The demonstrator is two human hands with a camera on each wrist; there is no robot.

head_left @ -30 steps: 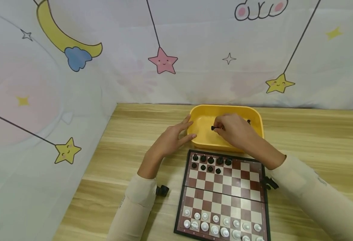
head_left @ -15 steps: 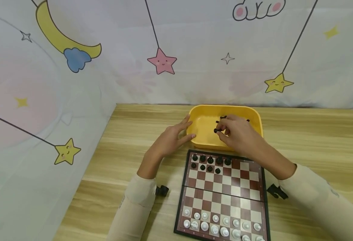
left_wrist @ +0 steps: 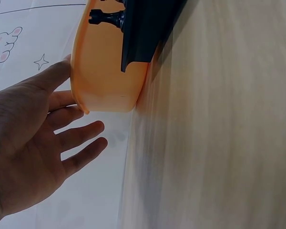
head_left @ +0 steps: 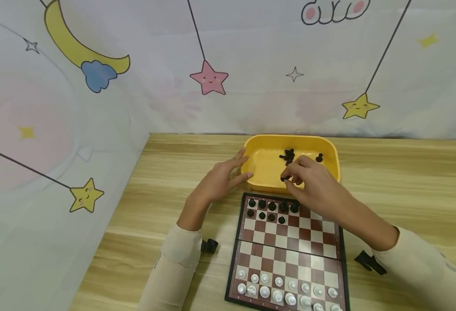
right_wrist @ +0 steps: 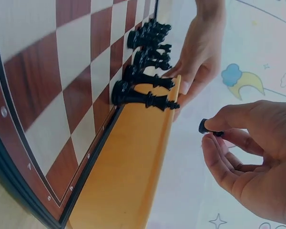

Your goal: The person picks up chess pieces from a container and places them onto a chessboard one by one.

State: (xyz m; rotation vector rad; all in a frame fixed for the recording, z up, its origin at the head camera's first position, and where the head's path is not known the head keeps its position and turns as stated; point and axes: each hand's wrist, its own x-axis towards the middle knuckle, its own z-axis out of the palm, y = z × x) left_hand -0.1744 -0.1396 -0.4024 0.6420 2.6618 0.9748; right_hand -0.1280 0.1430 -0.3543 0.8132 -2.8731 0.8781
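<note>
My right hand (head_left: 315,183) pinches a small black chess piece (right_wrist: 204,126) between thumb and fingertips, over the near rim of a yellow tray (head_left: 263,166). Its base shows in the right wrist view; fingers cover the rest, so its kind is unclear. My left hand (head_left: 219,180) touches the tray's left end with fingers spread and mostly straight, as the left wrist view also shows. In front of the tray lies a brown-and-white chessboard (head_left: 276,257). Several black pieces (head_left: 272,206) stand in two rows at its far left; white pieces (head_left: 277,296) line the near side.
Inside the tray lie a cluster of black pieces (head_left: 288,155) and another black piece (head_left: 319,158) farther right. A printed cloth (head_left: 251,108) hangs behind the wooden table (head_left: 406,185). Black wrist mounts (head_left: 369,262) stick out beside both sleeves.
My right hand has drawn back from the tray's middle toward its near rim with the black piece, uncovering the other pieces there. The left hand has stayed in place.
</note>
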